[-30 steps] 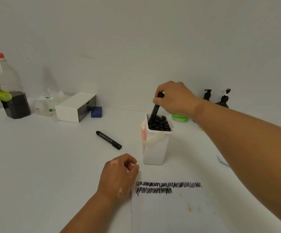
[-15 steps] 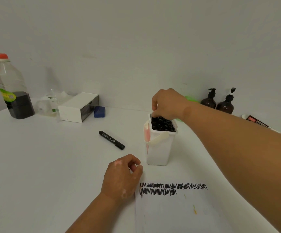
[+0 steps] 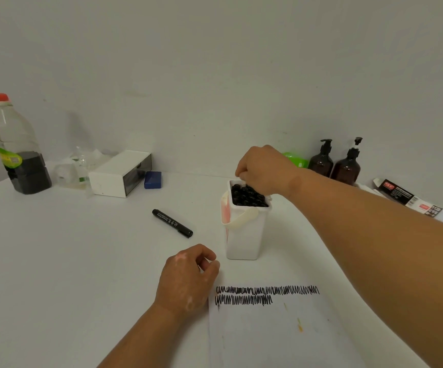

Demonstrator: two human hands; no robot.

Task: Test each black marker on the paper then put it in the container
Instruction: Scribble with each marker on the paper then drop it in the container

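A white container (image 3: 244, 235) stands mid-table, packed with black markers (image 3: 248, 196) standing cap up. My right hand (image 3: 264, 170) hovers over its back rim, with the fingers curled down onto a marker among the others; the fingertips are partly hidden. One more black marker (image 3: 172, 223) lies capped on the table, left of the container. The paper (image 3: 281, 330) lies in front, with two rows of black scribble (image 3: 267, 294) along its top. Next to the paper's top-left corner rests my left hand (image 3: 188, 277), loosely curled and holding nothing.
At the back left are a plastic bottle of dark liquid (image 3: 16, 147), a white box (image 3: 121, 173) and a small blue block (image 3: 153, 179). Two brown pump bottles (image 3: 334, 163), a green object (image 3: 296, 159) and a printed package (image 3: 406, 196) sit at the back right.
One second ago a marker stuck up out of the container in my right hand. It has since gone down level with the others, and the hand has lowered onto the rim. The left hand stayed put.
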